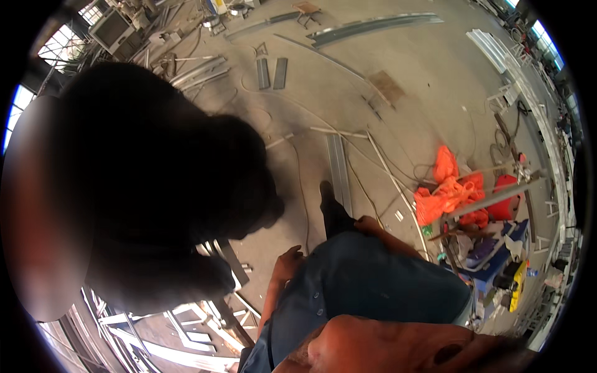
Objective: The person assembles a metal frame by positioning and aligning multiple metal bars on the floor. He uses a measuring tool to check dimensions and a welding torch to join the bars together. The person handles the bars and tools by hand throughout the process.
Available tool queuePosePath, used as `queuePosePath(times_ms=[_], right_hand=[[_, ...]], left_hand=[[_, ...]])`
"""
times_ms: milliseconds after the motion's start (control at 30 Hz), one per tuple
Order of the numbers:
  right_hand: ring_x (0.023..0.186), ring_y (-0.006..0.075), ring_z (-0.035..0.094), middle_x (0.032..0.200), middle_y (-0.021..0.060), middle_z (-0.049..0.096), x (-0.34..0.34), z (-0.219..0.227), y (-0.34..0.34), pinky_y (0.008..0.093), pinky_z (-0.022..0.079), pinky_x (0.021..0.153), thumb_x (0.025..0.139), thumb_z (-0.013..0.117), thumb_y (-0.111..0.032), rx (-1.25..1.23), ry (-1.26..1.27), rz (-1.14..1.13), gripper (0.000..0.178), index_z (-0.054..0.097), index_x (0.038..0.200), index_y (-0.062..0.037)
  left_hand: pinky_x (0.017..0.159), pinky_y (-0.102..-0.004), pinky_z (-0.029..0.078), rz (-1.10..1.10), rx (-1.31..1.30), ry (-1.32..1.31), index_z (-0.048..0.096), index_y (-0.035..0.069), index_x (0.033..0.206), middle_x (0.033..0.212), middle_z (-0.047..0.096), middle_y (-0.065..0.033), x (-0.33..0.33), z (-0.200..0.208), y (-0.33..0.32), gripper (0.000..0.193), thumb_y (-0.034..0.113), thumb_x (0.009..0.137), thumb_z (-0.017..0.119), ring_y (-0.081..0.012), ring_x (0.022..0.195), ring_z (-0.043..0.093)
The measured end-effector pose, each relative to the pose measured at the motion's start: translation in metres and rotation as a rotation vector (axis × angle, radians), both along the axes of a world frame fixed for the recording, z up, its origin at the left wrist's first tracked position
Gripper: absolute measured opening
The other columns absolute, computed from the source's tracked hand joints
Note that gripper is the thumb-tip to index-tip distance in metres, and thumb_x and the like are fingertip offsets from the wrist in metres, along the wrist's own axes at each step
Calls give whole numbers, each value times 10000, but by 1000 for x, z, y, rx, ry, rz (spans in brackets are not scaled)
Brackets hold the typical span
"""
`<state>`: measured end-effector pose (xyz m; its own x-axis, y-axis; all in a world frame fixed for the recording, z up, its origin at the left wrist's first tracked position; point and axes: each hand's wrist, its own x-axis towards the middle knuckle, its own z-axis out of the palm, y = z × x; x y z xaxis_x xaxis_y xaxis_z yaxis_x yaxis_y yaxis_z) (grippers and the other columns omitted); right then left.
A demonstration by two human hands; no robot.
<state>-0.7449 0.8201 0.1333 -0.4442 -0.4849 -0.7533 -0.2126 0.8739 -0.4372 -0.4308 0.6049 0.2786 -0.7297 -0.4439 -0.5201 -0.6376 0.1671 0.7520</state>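
My left hand (287, 263) hangs beside the dark blue shirt (348, 273). Its fingers are loosely bent and apart, and I see nothing in them. On the other side, my right hand (369, 224) rests low by the shirt's front edge, next to the dark trouser leg (336, 217). The shirt and the small scale hide most of its fingers. Just ahead of my foot lies a grey metal channel (339, 165) on the floor. A large, blurred black shape (155, 168) close to the camera covers much of the left side; its kind cannot be made out.
Hoses or cables (301, 186) snake across the concrete floor. Orange plastic bags (448, 196) and a red bucket (504, 196) stand at the right, near a blue-and-yellow heap of items (497, 261). White metal frames (186, 329) lie at lower left, long metal profiles (373, 28) farther off.
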Motion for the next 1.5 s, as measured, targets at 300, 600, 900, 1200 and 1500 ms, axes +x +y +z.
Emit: queuePosePath(times_ms=[300, 600, 900, 1200, 1500], right_hand=[[954, 400, 681, 971, 266, 704, -194, 28, -147, 455, 520, 880, 762, 636, -373, -45, 90, 200, 472, 734, 1003, 21], [637, 192, 662, 778, 145, 706, -380, 55, -267, 334, 525, 554, 859, 649, -321, -198, 12, 207, 410, 708, 1025, 50], [944, 352, 693, 956, 246, 708, -502, 5, -337, 458, 525, 830, 897, 594, -455, 69, 40, 519, 510, 700, 1002, 33], [958, 400, 662, 980, 268, 678, -581, 57, -569, 459, 497, 828, 933, 561, -472, -126, 167, 369, 527, 636, 1044, 38], [984, 407, 657, 1009, 282, 668, -644, 167, -833, 453, 482, 836, 920, 564, -328, -107, -13, 687, 353, 624, 1020, 5]], left_hand=[[957, -360, 508, 22, 210, 160, 547, 19, 1369, 1172, 703, -174, -246, -25, -120, 580, 289, 878, 695, -260, 1089, 679], [850, -315, 521, 420, 341, 285, 518, -50, 1374, 1187, 676, -173, -383, 20, -253, 509, 114, 907, 638, -210, 995, 658], [753, -352, 550, 590, 241, 78, 578, -32, 1308, 1093, 711, -214, -501, 1, -464, 531, 240, 858, 653, -260, 886, 699], [938, -353, 512, 560, 60, 172, 550, -27, 1341, 1191, 681, -231, -586, 44, -630, 554, 246, 868, 641, -281, 1077, 678], [975, -377, 495, 649, 158, 42, 572, -32, 1316, 1176, 686, -234, -618, 7, -766, 574, 287, 848, 662, -334, 1115, 665]])
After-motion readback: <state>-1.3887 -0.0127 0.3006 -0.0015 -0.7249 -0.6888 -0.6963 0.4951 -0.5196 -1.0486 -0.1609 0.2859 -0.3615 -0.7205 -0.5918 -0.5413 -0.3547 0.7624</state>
